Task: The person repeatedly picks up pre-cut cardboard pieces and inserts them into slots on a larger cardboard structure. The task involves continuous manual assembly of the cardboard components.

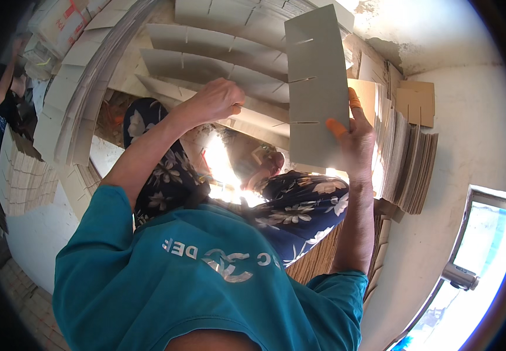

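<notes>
My right hand (358,143) grips a flat grey cardboard divider strip (317,88) by its right edge and holds it upright. Several short slots cut in from the strip's left edge. Orange covers wrap the thumb and a finger of that hand. My left hand (221,98) is closed in a fist in front of the standing slotted cardboard dividers (218,73). What lies inside its curled fingers, if anything, is hidden. These long dividers stand in spaced rows beyond my knees, with slots along them.
Stacks of cardboard sheets stand at left (80,99) and right (405,158). A brown cardboard piece (415,102) leans by the right wall. A window (469,263) is at lower right. Another person's arm (8,73) shows at far left. My legs in floral trousers are bent below the dividers.
</notes>
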`<state>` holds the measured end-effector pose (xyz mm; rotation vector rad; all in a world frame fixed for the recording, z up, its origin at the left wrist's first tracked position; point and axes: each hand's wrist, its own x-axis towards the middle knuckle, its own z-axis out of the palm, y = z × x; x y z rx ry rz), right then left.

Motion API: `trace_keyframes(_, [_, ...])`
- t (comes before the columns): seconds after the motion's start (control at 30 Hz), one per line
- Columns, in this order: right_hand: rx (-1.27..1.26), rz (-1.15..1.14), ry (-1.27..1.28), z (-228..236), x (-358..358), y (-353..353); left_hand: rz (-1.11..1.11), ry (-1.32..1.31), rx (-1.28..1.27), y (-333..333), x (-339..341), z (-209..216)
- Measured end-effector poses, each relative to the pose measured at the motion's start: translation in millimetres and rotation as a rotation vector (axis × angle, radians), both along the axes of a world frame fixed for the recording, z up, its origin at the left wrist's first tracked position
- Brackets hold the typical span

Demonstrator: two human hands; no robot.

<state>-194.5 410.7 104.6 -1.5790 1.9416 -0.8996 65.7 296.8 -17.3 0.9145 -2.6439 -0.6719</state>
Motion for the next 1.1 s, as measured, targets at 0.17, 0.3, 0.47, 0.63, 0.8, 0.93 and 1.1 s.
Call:
trace_keyframes(0.17, [-0.027, 0.041, 0.003, -8, -6, -2, 0.013, 0.24, -0.054, 2, -2, -5])
trace_keyframes(0.3, [-0.025, 0.036, 0.13, -12, 1, -2, 0.036, 0.223, 0.008, 2, -4, -10])
trace_keyframes(0.47, [-0.086, 0.035, -0.041, -20, 0, -2, 0.034, 0.169, 0.025, 0, -4, -9])
trace_keyframes(0.63, [0.007, 0.072, 0.081, -11, -2, -7, 0.023, 0.108, 0.038, -3, -4, -8])
trace_keyframes(0.8, [0.05, 0.146, 0.05, -1, 4, -16, 0.013, 0.106, 0.026, -3, -6, -4])
trace_keyframes(0.93, [0.05, 0.209, 0.147, 2, 3, -29, 0.015, 0.216, 0.003, -4, -9, -7])
trace_keyframes(1.1, [0.109, 0.24, 0.109, 2, 8, -39, 0.017, 0.177, 0.016, -6, -10, -4])
